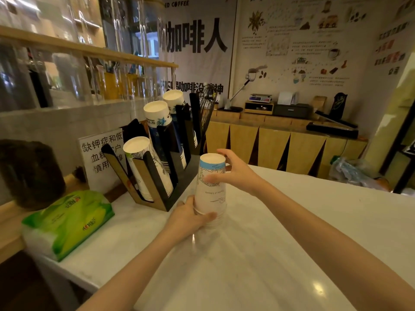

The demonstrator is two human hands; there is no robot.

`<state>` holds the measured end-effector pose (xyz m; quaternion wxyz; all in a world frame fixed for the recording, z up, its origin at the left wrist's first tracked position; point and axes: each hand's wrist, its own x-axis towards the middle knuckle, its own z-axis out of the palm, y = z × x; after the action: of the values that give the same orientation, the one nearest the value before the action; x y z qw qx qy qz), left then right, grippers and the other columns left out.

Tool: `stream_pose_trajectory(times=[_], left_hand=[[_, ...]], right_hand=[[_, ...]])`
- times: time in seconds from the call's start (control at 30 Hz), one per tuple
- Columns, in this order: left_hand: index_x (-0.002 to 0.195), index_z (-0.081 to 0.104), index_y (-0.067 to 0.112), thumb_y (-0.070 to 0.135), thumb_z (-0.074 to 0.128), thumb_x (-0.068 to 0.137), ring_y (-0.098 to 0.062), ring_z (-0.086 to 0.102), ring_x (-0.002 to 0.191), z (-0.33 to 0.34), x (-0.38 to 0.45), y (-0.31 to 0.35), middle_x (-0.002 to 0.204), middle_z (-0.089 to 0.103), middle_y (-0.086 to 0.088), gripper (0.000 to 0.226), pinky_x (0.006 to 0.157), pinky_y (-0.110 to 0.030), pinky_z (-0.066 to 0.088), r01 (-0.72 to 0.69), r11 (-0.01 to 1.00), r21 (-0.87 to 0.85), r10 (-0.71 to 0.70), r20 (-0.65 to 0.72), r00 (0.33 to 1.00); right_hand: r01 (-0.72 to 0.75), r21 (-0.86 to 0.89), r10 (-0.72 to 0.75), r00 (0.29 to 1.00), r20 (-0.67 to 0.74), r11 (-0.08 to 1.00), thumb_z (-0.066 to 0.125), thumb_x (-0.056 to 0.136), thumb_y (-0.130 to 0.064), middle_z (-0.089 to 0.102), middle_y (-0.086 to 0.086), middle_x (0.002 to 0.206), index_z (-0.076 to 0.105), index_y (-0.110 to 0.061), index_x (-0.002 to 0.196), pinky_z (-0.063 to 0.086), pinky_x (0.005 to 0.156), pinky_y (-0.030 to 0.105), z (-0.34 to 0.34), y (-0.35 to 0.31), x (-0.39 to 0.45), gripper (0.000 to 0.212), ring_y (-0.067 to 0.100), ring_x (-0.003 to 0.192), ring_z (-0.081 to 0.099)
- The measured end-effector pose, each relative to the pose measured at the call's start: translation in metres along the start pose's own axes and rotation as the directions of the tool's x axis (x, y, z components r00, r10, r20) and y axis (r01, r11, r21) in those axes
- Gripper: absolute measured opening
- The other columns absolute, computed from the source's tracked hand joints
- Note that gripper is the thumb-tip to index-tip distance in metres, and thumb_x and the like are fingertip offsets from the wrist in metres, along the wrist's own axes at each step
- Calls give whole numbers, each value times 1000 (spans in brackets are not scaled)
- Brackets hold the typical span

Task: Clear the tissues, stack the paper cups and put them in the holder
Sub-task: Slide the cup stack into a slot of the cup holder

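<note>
An upside-down stack of white paper cups (pixel 210 194) with a blue band near the top stands on the white counter (pixel 258 254). My left hand (pixel 190 217) grips the stack's lower rims. My right hand (pixel 233 172) wraps around the upper cup from the right. Just behind and to the left, the black and brown cup holder (pixel 157 187) holds three tilted cup stacks: a white one (pixel 143 162) in front, a dark blue one (pixel 161 129) and another (pixel 175 101) behind. A green tissue pack (pixel 69 221) lies at the counter's left end.
A white sign with Chinese text (pixel 101 158) stands behind the holder. A dark rounded object (pixel 29 173) sits at far left. A wooden counter (pixel 287 142) with a scale and boxes runs along the back wall. A plastic bag (pixel 354 171) lies at right.
</note>
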<state>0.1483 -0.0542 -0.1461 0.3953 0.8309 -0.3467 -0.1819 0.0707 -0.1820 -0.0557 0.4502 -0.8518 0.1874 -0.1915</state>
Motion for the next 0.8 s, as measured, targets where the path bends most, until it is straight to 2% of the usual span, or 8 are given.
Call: stream_pose_trajectory(times=[0.07,0.13,0.23,0.33,0.47,0.53,0.67,0.8], left_hand=[[135,27,25,50,67,69,-24,39,128,-1,2,0,139,42,-5,82,104,-43,38,9,1000,20,-9,-7,1000],[136,24,24,45,71,66,-23,42,127,0,3,2,140,43,-3,87,103,-43,40,-8,998,-65,8,-1,1000],[137,25,23,37,74,67,-21,47,123,0,-1,3,138,47,-1,87,100,-39,44,-35,989,-145,36,0,999],[133,33,21,31,76,66,-21,50,119,0,-2,3,135,50,-1,80,97,-38,46,-27,976,-215,25,-14,1000],[130,36,17,25,77,66,-21,49,118,-5,-2,10,134,51,-3,77,94,-34,46,-8,962,-271,-1,-30,1000],[129,37,15,28,78,64,-22,51,117,-14,-3,19,133,52,-4,79,97,-39,47,-20,964,-265,2,-70,998],[128,39,17,32,76,66,-13,51,101,-47,-8,48,128,55,-2,74,86,-31,48,-145,974,-173,117,-162,980],[130,38,19,41,74,66,-20,54,111,-97,-20,80,128,56,-2,77,94,-38,49,-239,970,-48,223,-219,950]], right_hand=[[-108,83,105,993,47,991,73,74,-33,40,8,145,22,-23,143,41,100,44,-4,5,0,86,26,128,44],[-235,138,219,968,119,962,70,77,-36,37,9,147,19,-25,143,34,107,51,-4,15,-3,85,30,132,39],[-369,148,335,918,212,918,68,76,-41,32,7,151,20,-27,144,33,108,53,1,35,-10,84,34,134,36],[-398,135,366,906,212,908,71,76,-36,41,7,146,28,-23,141,40,105,51,11,48,-17,79,32,127,45],[-356,217,324,931,170,909,73,75,-30,51,8,136,37,-21,137,48,97,51,16,47,-23,73,30,120,52],[-306,269,279,951,135,913,73,75,-31,55,8,131,41,-22,134,48,96,51,13,38,-24,68,29,117,55],[-128,319,126,992,27,939,73,75,-31,63,3,118,47,-22,130,52,89,45,2,3,-25,62,22,107,60],[24,340,-8,999,-49,940,72,75,-31,64,1,114,52,-22,124,54,78,36,-11,-47,-21,54,20,104,61]])
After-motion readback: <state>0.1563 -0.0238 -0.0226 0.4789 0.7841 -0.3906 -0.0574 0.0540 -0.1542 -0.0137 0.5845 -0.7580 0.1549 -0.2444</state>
